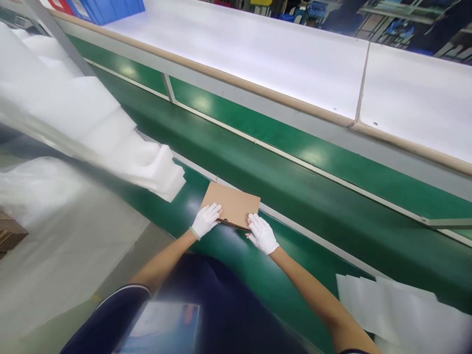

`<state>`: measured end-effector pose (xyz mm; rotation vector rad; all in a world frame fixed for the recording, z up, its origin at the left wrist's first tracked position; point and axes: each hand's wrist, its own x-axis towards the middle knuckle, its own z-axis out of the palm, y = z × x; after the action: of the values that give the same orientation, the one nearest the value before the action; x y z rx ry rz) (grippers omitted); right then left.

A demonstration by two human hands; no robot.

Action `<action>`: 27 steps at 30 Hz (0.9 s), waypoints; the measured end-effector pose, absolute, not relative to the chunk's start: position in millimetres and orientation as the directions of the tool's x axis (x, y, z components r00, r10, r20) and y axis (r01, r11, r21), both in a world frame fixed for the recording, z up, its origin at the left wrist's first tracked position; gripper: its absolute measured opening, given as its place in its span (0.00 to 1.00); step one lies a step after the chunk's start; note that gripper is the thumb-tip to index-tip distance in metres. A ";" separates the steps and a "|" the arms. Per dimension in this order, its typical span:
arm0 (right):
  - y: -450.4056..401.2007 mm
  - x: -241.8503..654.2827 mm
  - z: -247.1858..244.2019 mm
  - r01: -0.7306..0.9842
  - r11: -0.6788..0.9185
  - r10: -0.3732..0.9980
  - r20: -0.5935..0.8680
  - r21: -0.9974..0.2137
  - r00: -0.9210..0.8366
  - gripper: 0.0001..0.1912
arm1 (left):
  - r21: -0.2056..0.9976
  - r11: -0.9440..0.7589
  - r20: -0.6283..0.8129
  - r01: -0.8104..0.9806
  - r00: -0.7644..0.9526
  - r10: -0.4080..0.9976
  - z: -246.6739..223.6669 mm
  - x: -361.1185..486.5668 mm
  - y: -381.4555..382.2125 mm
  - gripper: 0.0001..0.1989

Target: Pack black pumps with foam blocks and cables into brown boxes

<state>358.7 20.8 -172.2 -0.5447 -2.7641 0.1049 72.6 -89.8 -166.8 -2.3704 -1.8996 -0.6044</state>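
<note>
A flat brown cardboard box point(233, 200) lies on the green work surface in front of me, its lid down. Along its near edge runs a dark gap with a small notch. My left hand point(207, 220), in a white glove, grips the near left corner, fingers over the top. At the near right corner, my right hand point(261, 233), also gloved in white, holds the box with its fingers on the edge and its thumb low at the front. The inside of the box is hidden.
White foam sheets point(92, 118) are piled at the left, reaching near the box. More thin white sheets point(398, 309) lie at the lower right. Beyond a green conveyor belt point(295, 167) runs a raised white shelf point(258, 54) with a blue bin point(110, 10).
</note>
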 end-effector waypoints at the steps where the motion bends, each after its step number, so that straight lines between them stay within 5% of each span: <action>1: 21.7 358.5 -175.3 0.360 0.922 0.387 0.285 -0.144 -0.877 0.21 | 0.215 -0.250 0.343 0.944 0.166 0.924 -171.0 73.3 -87.7 0.17; 7: 27.2 356.2 -181.6 0.424 0.883 0.455 0.143 -0.202 -0.879 0.18 | 0.261 -0.244 0.352 0.934 0.143 0.925 -183.1 66.7 -83.5 0.16; 14: -7.2 310.7 -145.2 0.426 0.876 0.473 0.230 -0.225 -0.851 0.20 | 0.217 -0.253 0.378 0.943 0.158 0.912 -185.7 66.2 -83.1 0.18; 19: -35.7 252.3 -142.7 0.608 0.747 0.662 0.210 -0.269 -0.720 0.12 | 0.200 -0.268 0.385 0.942 0.176 0.906 -186.5 65.2 -82.8 0.17; 27: -49.7 254.7 -161.4 0.520 0.834 0.552 0.294 -0.185 -0.780 0.14 | 0.218 -0.282 0.370 0.934 0.188 0.910 -183.8 63.1 -83.4 0.20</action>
<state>254.7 -49.7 -161.4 -0.8075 -2.6772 0.1329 63.1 -83.4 -183.8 -2.3773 -1.8474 -0.6739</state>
